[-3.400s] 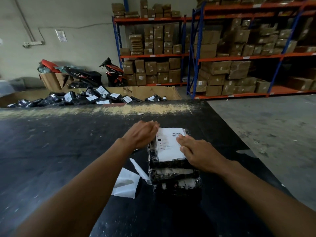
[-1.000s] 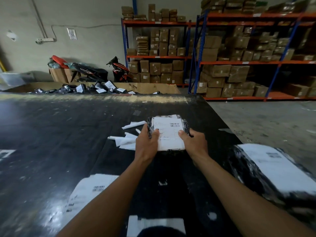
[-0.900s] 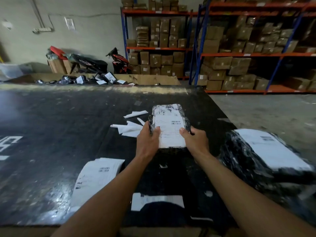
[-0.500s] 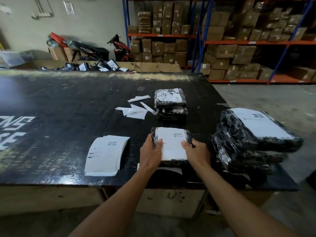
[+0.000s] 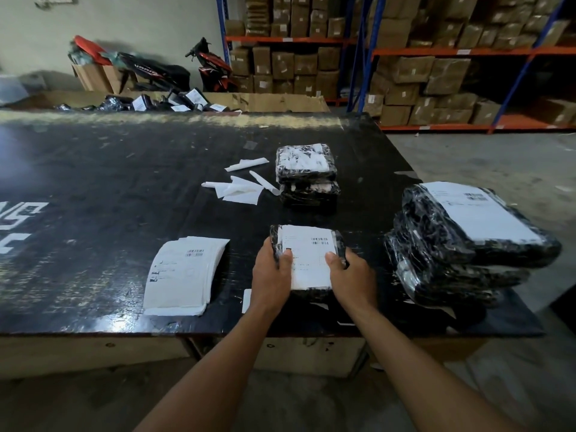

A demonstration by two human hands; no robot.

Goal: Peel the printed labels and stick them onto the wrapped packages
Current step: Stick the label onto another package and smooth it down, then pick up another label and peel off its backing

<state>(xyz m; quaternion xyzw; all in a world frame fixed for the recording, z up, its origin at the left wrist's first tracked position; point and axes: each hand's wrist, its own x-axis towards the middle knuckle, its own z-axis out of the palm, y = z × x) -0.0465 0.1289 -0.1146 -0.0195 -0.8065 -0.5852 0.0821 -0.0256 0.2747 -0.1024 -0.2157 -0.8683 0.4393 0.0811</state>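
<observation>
A small black wrapped package [image 5: 308, 254] with a white label stuck on top sits near the front edge of the black table [image 5: 109, 188]. My left hand [image 5: 271, 277] grips its left side, thumb on the label. My right hand [image 5: 352, 277] grips its right side, thumb on the label too. A stack of printed labels [image 5: 184, 274] lies to the left. Two more small wrapped packages [image 5: 307, 176] are stacked further back. Peeled backing strips [image 5: 241, 187] lie beside them.
A pile of larger labelled packages [image 5: 461, 244] stands at the right front corner of the table. Behind the table a cardboard bin [image 5: 280, 102] holds several labelled packages. Shelving racks [image 5: 436, 51] with boxes line the back, and motorbikes [image 5: 212, 67] are parked by the wall.
Both hands lifted the labelled package off the small stack and carried it towards the table's front edge. The view pulled back, and the label stack and right pile came into sight.
</observation>
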